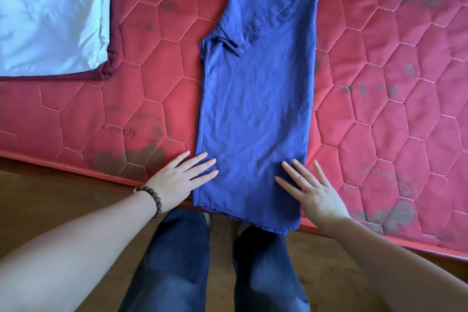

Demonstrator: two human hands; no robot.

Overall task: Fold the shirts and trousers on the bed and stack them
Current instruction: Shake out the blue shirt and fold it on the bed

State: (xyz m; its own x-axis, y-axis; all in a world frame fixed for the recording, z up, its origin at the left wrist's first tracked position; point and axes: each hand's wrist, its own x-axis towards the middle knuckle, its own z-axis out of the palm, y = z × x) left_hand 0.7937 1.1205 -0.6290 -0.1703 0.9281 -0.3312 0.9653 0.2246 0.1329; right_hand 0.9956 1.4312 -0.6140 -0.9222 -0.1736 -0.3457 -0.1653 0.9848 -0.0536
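Now both hands lie flat, fingers straight: left hand (177, 180) and right hand (314, 192) on the blue shirt's (255, 114) near hem, right of the folded stack (50, 20). Soft, limp cloth; best pinched at the hem corners.

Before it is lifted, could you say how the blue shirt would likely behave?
The blue shirt looks thin and creased, so probably floppy and light. Its hem overhangs the mattress edge, so it may sag or unfold unless supported.
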